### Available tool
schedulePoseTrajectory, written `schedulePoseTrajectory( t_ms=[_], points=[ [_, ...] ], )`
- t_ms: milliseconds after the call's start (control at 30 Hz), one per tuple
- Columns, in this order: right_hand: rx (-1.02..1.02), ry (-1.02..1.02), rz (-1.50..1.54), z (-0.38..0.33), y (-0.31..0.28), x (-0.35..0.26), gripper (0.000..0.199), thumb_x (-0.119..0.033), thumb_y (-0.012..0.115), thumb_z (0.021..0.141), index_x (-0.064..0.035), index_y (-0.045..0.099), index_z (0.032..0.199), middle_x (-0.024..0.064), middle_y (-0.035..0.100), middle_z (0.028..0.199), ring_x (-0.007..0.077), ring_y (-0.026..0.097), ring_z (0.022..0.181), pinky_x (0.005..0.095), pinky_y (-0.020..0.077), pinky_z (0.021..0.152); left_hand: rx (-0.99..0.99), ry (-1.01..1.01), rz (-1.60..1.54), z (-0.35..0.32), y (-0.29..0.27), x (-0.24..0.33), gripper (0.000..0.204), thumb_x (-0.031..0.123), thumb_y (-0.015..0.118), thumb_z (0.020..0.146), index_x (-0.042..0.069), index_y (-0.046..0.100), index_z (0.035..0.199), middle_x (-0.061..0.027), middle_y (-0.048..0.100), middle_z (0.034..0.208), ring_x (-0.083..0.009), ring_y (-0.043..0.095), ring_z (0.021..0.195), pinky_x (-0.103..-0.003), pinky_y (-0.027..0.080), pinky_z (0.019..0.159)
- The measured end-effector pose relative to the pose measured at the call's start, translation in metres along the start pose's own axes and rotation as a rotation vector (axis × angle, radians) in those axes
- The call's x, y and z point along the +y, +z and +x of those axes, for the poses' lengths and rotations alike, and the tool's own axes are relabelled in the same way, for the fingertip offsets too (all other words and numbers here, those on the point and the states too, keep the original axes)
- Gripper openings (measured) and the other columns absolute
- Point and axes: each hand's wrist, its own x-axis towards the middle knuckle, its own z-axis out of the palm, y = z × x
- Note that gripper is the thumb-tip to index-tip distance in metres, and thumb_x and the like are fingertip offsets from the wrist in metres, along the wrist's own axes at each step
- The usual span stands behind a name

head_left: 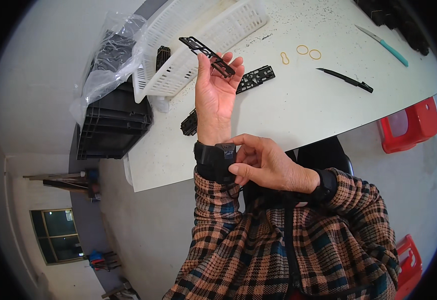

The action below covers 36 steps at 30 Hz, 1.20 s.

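Note:
My left hand (214,95) is raised palm up over the table, with a slotted black plastic frame (209,55) held between the thumb and fingers. Around that wrist sits a black strap with a small black box-shaped device (225,162) on it. Thumb and fingertips of my right hand (271,165) close on the device's right edge. Behind the left forearm, on the white table (278,110), lie more black openwork plastic pieces (256,78); the arm hides part of them. One end (189,123) shows left of the forearm.
A white perforated basket (178,75) holds a bundle of black parts (163,57). Beside it, clear plastic film covers black crates (113,120). Yellow rubber bands (302,49), a black pen (346,79) and a teal-handled knife (392,52) lie to the right. A red stool (413,125) stands beyond the table edge.

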Motion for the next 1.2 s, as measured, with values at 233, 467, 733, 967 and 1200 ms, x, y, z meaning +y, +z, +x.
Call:
schedulePoseTrajectory(
  t_ms=[233,467,733,967,1200],
  points=[
    [0.063,-0.008,-0.279,-0.006,-0.002,-0.022,0.042,-0.009,0.063,0.092,0.0033,0.047,0.128,0.0058,0.064,0.081,0.0090,0.064,0.071,0.0216,0.0541,0.062,0.059,0.249,0.341,-0.004,0.013,-0.015,0.038,0.039,0.061,0.093,0.001,0.057,0.096,-0.0140,0.065,0.095,-0.0290,0.067,0.086,-0.038,0.058,0.076],
    [0.073,-0.066,-0.295,-0.002,-0.001,-0.016,0.042,-0.009,0.063,0.091,0.0035,0.048,0.128,0.0061,0.065,0.082,0.0084,0.063,0.070,0.0203,0.0527,0.058,0.044,0.052,-0.047,0.006,0.007,-0.007,0.045,0.037,0.061,0.094,-0.005,0.051,0.105,-0.0159,0.062,0.099,-0.0288,0.066,0.090,-0.037,0.059,0.077],
    [0.130,-0.260,-0.165,-0.010,-0.005,0.004,0.042,-0.008,0.063,0.090,0.0041,0.049,0.128,0.0064,0.065,0.087,0.0093,0.062,0.074,0.0228,0.0524,0.065,-0.028,-0.252,-0.636,0.009,0.018,0.017,0.052,0.034,0.065,0.091,-0.011,0.046,0.110,-0.0188,0.059,0.105,-0.0301,0.061,0.103,-0.036,0.059,0.083],
    [0.281,-0.437,-0.128,0.005,-0.016,0.021,0.063,-0.023,0.065,0.092,0.0023,0.034,0.141,0.0108,0.055,0.122,0.0144,0.053,0.115,0.0307,0.0479,0.092,-0.146,-0.407,-0.899,-0.005,0.035,0.021,0.050,0.027,0.067,0.090,-0.011,0.044,0.114,-0.0212,0.057,0.108,-0.0303,0.060,0.104,-0.036,0.060,0.084],
    [-0.043,-0.421,0.259,0.027,-0.006,0.014,0.081,-0.044,0.070,0.086,0.0055,0.034,0.140,0.0144,0.050,0.134,0.0172,0.048,0.124,0.0346,0.0378,0.106,-0.143,-0.468,-1.075,-0.007,0.052,0.012,0.050,0.023,0.067,0.090,-0.011,0.042,0.117,-0.0227,0.056,0.109,-0.0313,0.060,0.105,-0.037,0.060,0.084]
  ],
)
